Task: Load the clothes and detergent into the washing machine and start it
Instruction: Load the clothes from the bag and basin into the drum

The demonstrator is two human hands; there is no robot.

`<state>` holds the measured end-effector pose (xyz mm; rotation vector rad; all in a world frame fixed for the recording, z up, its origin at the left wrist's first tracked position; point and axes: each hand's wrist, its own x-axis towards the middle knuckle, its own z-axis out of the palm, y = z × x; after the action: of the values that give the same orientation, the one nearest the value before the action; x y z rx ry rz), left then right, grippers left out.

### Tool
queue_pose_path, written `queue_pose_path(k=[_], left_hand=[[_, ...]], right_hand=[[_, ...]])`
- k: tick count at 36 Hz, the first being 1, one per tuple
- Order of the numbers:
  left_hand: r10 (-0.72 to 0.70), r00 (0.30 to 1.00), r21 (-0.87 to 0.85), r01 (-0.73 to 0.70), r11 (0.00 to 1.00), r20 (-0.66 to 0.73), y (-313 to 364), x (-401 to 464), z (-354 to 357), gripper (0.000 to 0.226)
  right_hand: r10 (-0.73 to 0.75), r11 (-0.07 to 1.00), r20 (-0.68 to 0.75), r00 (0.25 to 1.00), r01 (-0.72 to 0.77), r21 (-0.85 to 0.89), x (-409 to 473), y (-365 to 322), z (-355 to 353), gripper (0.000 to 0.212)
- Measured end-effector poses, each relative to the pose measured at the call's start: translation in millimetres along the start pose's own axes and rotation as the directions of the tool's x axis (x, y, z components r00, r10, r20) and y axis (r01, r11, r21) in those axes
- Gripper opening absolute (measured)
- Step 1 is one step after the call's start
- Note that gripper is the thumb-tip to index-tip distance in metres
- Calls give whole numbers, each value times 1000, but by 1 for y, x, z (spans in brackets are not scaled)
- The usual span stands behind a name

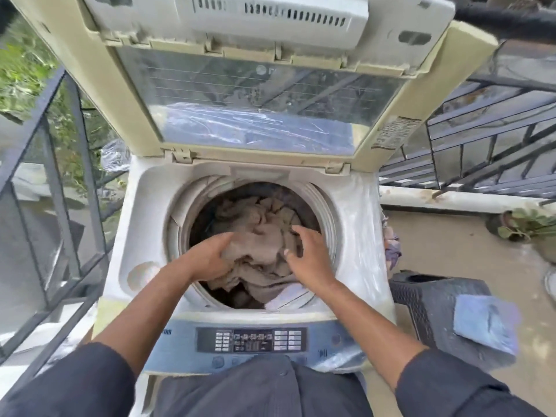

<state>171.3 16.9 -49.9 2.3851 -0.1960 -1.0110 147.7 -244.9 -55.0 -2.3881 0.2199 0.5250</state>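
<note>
A top-loading washing machine (144, 224) stands in front of me with its lid (258, 94) raised upright. Brown crumpled clothes (258, 227) fill the round drum. My left hand (207, 257) grips a fold of the brown cloth at the drum's near left. My right hand (310, 257) rests on the cloth at the near right, fingers spread and curved, not clearly closed on it. The blue control panel (255, 338) with its buttons lies just below my forearms. No detergent container is visible.
A dark plastic stool (427, 299) stands at the machine's right with a blue folded cloth (484, 326) on it. Black metal railings (60, 182) run along the left and at the far right (481, 152). A potted plant (523, 224) sits on the floor at right.
</note>
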Motion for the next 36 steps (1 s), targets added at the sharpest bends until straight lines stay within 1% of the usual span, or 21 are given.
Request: queue_pose_path(k=[2, 4, 7, 9, 11, 13, 16, 19, 21, 23, 26, 28, 30, 33, 35, 36], left_hand=[[-14, 999, -14, 14, 1000, 30, 1, 8, 9, 74], [-50, 996, 30, 48, 998, 75, 1, 15, 19, 78], [-109, 983, 88, 96, 991, 150, 1, 24, 31, 91], [-122, 982, 96, 108, 989, 144, 0, 31, 38, 93], [-139, 979, 119, 122, 985, 146, 0, 38, 45, 92], [-191, 968, 149, 167, 975, 163, 1, 44, 50, 93], [-265, 953, 139, 245, 960, 150, -2, 54, 55, 93], [-298, 946, 140, 281, 950, 124, -8, 64, 62, 91], [-320, 936, 163, 296, 941, 148, -13, 69, 67, 90], [-342, 915, 175, 308, 935, 214, -17, 71, 71, 88], [-327, 876, 186, 277, 943, 355, -13, 71, 76, 80], [-306, 824, 91, 300, 950, 476, -7, 69, 82, 76], [-277, 779, 61, 295, 953, 563, -2, 68, 91, 57], [-247, 728, 49, 282, 958, 639, 0, 69, 103, 38], [-227, 675, -14, 331, 943, 702, 1, 70, 109, 21], [-223, 660, -15, 335, 942, 717, 4, 69, 104, 17]], right_hand=[[-77, 994, 75, 994, 82, -71, 4, 0, 9, 56], [-104, 980, 175, 979, 131, -152, 8, 1, 20, 57], [-48, 938, 329, 943, 156, -309, 16, 5, 33, 67], [0, 902, 399, 917, 172, -395, 21, 8, 40, 75], [19, 867, 435, 900, 201, -455, 25, 10, 44, 79], [30, 843, 453, 891, 221, -491, 29, 10, 46, 81], [50, 834, 484, 874, 230, -502, 35, 7, 49, 81], [46, 830, 499, 865, 245, -501, 44, 3, 52, 83], [41, 835, 505, 862, 248, -491, 49, 2, 55, 85], [39, 838, 535, 844, 264, -478, 52, 1, 59, 88], [42, 823, 562, 826, 291, -488, 56, 3, 66, 95], [39, 818, 556, 830, 293, -495, 59, 7, 72, 101], [31, 803, 557, 830, 311, -509, 62, 12, 77, 106], [39, 767, 570, 821, 341, -544, 66, 19, 85, 108], [75, 742, 601, 796, 358, -567, 67, 24, 90, 103], [97, 730, 621, 777, 369, -575, 67, 27, 93, 97]])
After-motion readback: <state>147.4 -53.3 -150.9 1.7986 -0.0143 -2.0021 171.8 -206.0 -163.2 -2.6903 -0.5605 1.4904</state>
